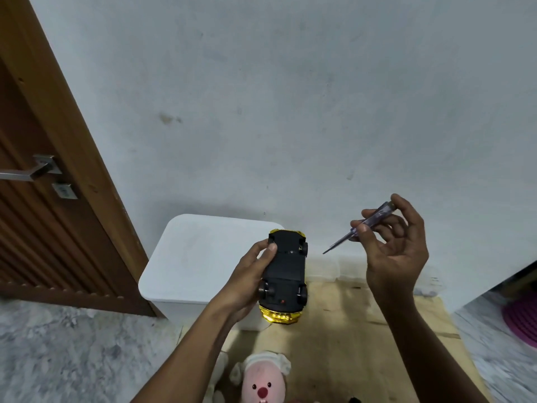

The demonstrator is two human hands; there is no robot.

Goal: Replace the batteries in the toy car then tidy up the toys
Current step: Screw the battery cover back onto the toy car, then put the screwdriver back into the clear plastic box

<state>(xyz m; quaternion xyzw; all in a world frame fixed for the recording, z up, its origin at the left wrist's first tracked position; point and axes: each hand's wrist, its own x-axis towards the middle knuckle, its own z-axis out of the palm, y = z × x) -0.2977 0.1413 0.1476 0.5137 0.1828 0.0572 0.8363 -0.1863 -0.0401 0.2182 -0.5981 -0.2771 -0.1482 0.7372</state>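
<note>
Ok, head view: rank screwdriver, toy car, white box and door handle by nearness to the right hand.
1. Screwdriver, pinched in the right hand.
2. Toy car, to its left, in the left hand.
3. White box, behind the car.
4. Door handle, far left.

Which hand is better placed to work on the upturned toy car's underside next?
The right hand: it pinches the screwdriver, tip aimed at the toy car but short of it. The left hand grips the car, black underside up, so it likely serves best as holder.
</note>
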